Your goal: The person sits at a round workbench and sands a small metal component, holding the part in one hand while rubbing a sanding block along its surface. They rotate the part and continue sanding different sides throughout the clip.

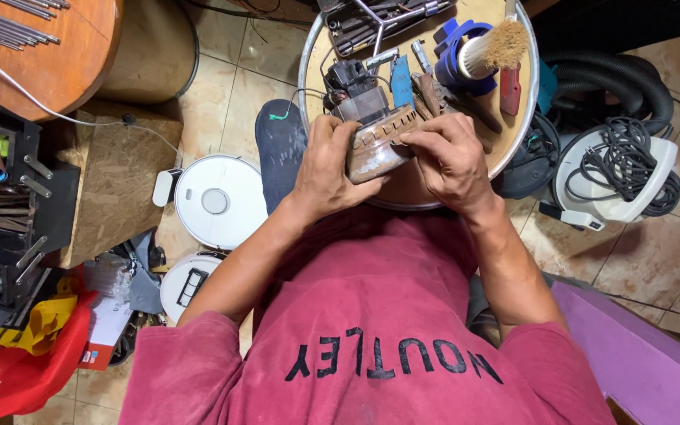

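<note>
Your left hand [326,169] cups the rusty vacuum motor [375,134] above the round table [513,130] edge while your right hand [449,157] pinches its fan housing rim: probably heavy, rigid metal, so support that housing, not the wires.

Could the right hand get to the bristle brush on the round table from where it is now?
Probably yes. The right hand grips the vacuum motor together with the left hand, so it must let go first. The bristle brush lies uncovered just beyond it on the round table.

motor [375,130] above round table [513,134], brush [491,49] behind it, robot vacuum [218,201] left
</note>
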